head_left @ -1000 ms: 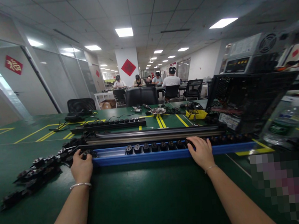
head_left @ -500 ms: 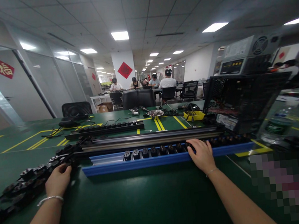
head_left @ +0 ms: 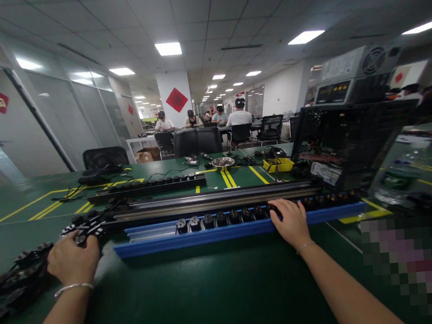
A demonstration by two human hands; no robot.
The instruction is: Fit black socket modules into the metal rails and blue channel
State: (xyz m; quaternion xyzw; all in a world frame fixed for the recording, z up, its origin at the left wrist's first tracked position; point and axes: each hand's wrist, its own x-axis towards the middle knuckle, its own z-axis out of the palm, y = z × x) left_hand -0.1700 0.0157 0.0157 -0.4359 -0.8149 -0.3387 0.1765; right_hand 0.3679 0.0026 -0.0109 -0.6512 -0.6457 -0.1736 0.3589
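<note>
A long blue channel rail (head_left: 207, 238) lies across the table in front of me, with a row of black socket modules (head_left: 221, 218) seated in it. My right hand (head_left: 291, 222) rests on the rail, its fingers curled over a module in the row; the fingertips are partly hidden. At the left, my left hand (head_left: 73, 257) reaches onto a heap of loose black socket modules (head_left: 23, 272). Its thumb and index finger are apart, around a module at the heap's near end. The rail's left stretch holds no modules.
Behind the blue rail lie long dark metal rails (head_left: 219, 198) and another filled black rail (head_left: 150, 187). A metal bowl (head_left: 222, 163), a yellow bin (head_left: 279, 165), an open computer case (head_left: 354, 145) and a plastic bottle (head_left: 399, 176) stand around. People sit at a far table.
My left hand has moved left and slightly forward from the rail's end onto the loose modules, its fingers opening. My right hand stays on the rail. The view has shifted slightly.
</note>
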